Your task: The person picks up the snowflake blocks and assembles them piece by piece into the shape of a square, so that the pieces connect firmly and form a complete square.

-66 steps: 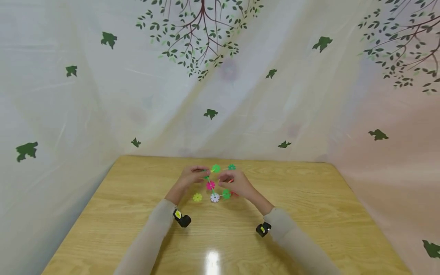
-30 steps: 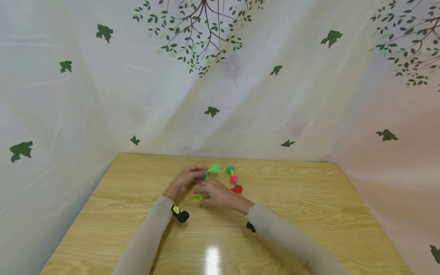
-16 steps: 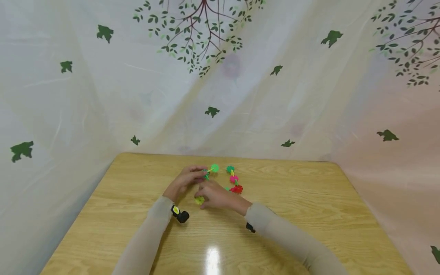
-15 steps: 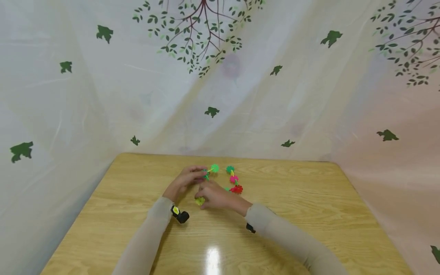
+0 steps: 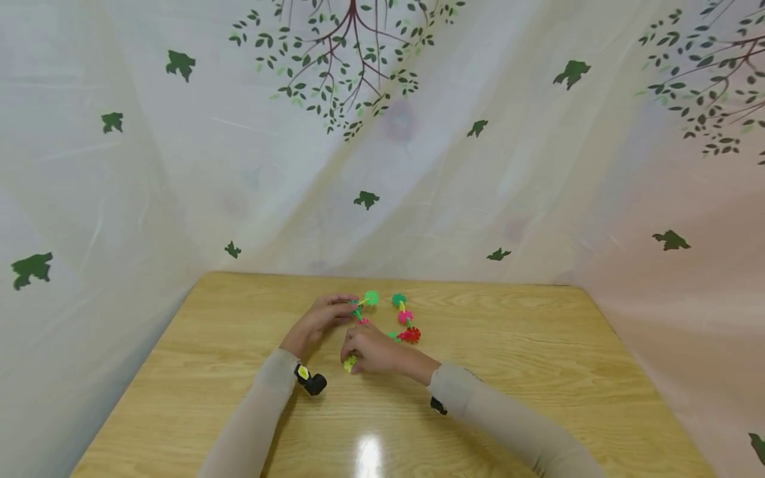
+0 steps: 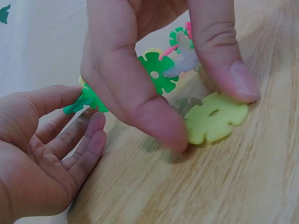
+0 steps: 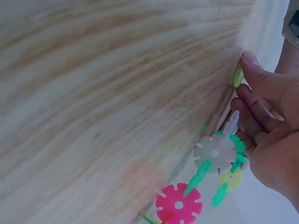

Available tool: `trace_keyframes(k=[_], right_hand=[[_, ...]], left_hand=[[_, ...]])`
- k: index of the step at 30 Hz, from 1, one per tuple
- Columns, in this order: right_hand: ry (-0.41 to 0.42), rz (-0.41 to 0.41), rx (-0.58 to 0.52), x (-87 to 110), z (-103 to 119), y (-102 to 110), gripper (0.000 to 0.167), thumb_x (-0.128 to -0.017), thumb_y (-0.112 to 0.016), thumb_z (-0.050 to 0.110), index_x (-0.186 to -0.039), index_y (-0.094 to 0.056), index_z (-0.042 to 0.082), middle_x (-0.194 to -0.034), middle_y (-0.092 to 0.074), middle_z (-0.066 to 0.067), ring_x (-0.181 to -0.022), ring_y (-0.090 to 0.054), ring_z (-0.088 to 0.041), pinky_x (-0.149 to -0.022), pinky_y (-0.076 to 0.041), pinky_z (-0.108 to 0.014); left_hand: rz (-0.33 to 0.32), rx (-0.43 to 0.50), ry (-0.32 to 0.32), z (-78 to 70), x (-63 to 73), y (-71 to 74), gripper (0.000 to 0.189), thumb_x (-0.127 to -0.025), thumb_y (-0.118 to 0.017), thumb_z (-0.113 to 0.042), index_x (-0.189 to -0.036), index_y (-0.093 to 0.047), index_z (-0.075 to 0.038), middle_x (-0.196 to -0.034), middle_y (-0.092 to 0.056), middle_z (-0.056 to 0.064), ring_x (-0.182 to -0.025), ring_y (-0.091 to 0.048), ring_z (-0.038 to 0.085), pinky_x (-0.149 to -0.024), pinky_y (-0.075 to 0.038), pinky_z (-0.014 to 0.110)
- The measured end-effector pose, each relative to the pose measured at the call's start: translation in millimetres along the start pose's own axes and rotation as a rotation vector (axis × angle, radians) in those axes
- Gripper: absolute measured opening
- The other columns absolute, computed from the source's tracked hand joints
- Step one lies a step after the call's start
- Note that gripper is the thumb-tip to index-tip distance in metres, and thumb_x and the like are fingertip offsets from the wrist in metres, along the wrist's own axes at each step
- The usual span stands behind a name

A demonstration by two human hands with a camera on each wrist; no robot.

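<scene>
My right hand (image 5: pixel 375 348) pinches a yellow interlocking plastic disc (image 6: pixel 218 117) by its notched rim, thumb on one side and fingers on the other. The disc lies tilted, close to the tabletop. My left hand (image 5: pixel 323 317) holds a green disc (image 6: pixel 92 99) at the left side of a string of joined discs. That string runs past a light green disc (image 5: pixel 371 297) at the far end, and a white disc (image 7: pixel 215 154) and a pink disc (image 7: pixel 179 205) show in the right wrist view. In the head view, my right hand hides the string's near part.
On the string's right side are a teal disc (image 5: pixel 398 300), a second pink disc (image 5: pixel 405 317) and a red disc (image 5: pixel 412 334). The wooden table (image 5: pixel 508 372) ends at a pale cloth backdrop (image 5: pixel 287 199) printed with leaves.
My right hand has left the string's right side and taken hold of the yellow disc, drawing it slightly nearer to me. My left hand has stayed at the green disc.
</scene>
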State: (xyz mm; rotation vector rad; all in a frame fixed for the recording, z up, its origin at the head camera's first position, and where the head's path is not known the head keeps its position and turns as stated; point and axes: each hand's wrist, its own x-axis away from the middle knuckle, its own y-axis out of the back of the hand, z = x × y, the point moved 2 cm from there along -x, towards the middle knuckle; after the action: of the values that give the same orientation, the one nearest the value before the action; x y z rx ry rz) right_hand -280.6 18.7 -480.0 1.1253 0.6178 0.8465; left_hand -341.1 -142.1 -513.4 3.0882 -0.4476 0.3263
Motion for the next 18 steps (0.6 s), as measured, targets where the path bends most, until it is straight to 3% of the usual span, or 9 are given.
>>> trace_keyframes(k=[3,9,18], right_hand=[[0.033,-0.002,-0.001,1.1,-0.1,-0.8,0.027,-0.076,-0.089,0.019,-0.102,-0.079,0.017,-0.102,-0.071,0.004,-0.098,-0.062,-0.008,-0.097,-0.047,-0.026],[0.052,0.033,-0.066,4.1,3.6,-1.0,0.027,-0.079,-0.086,0.008,-0.103,-0.078,0.017,-0.106,-0.073,0.003,-0.101,-0.064,-0.006,-0.095,-0.048,-0.018],[0.053,0.078,-0.257,14.1,5.4,1.6,0.026,-0.076,-0.083,-0.005,-0.098,-0.079,0.008,-0.096,-0.071,-0.004,-0.085,-0.06,-0.009,-0.077,-0.048,-0.011]], left_hand=[[-0.008,-0.003,0.009,-0.6,-0.7,-1.3,0.042,-0.101,-0.064,-0.015,-0.138,-0.057,0.004,-0.136,-0.061,0.013,-0.103,-0.067,0.009,-0.105,-0.054,0.035],[-0.013,0.006,0.013,-2.5,1.8,-2.3,0.041,-0.101,-0.065,-0.014,-0.137,-0.057,0.003,-0.135,-0.062,0.013,-0.104,-0.067,0.01,-0.107,-0.053,0.037],[-0.025,0.029,0.009,-2.2,2.9,-3.9,0.043,-0.1,-0.065,-0.013,-0.138,-0.055,0.006,-0.13,-0.063,0.009,-0.1,-0.066,0.008,-0.111,-0.049,0.041]])
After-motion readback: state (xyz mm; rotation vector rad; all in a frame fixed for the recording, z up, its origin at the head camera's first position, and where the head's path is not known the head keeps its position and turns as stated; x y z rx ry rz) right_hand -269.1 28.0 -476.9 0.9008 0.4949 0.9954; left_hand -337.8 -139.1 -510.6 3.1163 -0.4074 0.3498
